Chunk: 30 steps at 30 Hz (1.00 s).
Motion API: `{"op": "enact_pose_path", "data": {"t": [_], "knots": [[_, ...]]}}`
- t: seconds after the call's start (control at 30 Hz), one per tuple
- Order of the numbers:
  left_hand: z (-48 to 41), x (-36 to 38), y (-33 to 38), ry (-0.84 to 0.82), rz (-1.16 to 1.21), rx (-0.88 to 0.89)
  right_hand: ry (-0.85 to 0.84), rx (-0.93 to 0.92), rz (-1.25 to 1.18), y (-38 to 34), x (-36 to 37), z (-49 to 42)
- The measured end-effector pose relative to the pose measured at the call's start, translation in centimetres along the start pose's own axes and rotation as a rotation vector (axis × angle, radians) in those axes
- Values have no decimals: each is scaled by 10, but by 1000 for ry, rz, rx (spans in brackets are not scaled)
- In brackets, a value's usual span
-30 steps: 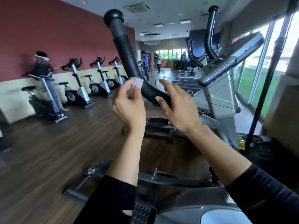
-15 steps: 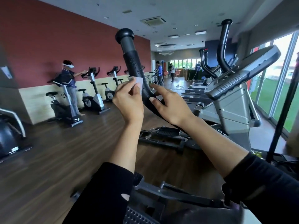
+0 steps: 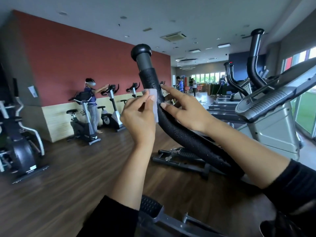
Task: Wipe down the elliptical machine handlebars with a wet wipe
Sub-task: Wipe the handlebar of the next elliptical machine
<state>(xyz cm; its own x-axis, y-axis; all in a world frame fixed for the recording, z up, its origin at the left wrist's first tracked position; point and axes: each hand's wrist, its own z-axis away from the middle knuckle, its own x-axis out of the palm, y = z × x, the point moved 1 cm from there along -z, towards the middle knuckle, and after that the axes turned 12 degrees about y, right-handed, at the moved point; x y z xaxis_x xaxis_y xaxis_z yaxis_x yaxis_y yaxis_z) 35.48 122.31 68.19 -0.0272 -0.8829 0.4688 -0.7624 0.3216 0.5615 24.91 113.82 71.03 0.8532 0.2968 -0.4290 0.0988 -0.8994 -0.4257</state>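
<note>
Two hands are up at the handlebar [image 3: 172, 130] in my head view. The left hand [image 3: 138, 120] pinches the wipe [image 3: 154, 101] between thumb and fingers and holds it against the left side of the bar, on the upright stretch below the knob [image 3: 141, 50]. The wipe is a small pale square, its right edge touching the black grip. The right hand [image 3: 186, 114] is on the other side, not gripping: the index finger is straight with its tip at the bar's right edge, level with the top of the wipe, and the thumb tip rests on the front of the bar a little lower. Its other fingers I can't make out. The grip is speckled with droplets through the bend, and it runs down to the right behind my right forearm. Black sleeves [image 3: 301, 182] end well short of both wrists.

To the right sits the grey console [image 3: 271, 100], tilted, with the second handlebar [image 3: 254, 55] rising behind it. Along the red wall [image 3: 77, 62] on the left stands a row of bikes [image 3: 113, 106]; a person [image 3: 90, 98] in a headset stands at one, arms out to it. The floor [image 3: 59, 168] is dark wood plank
</note>
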Motion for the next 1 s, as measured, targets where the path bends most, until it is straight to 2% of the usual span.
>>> {"op": "enact_pose_path", "data": {"t": [0.1,0.3,0.43,0.53,0.67,0.83,1.0], "knots": [[-18,13,3,39,39,17,-2,29,-113,2,0,-11],[-3,3,-1,9,47,38,-27,42,-305,17,5,-31],[-35,24,9,75,23,60,-23,20,-428,26,12,-43],[-21,18,10,84,-4,50,-34,3,-561,30,15,-48],[-9,12,11,75,-8,24,-74,-21,-624,40,24,-52],[-28,28,22,156,-120,84,-93,-12,-682,45,29,-52],[-4,15,22,114,-202,127,-113,12,-800,48,33,-51]]}}
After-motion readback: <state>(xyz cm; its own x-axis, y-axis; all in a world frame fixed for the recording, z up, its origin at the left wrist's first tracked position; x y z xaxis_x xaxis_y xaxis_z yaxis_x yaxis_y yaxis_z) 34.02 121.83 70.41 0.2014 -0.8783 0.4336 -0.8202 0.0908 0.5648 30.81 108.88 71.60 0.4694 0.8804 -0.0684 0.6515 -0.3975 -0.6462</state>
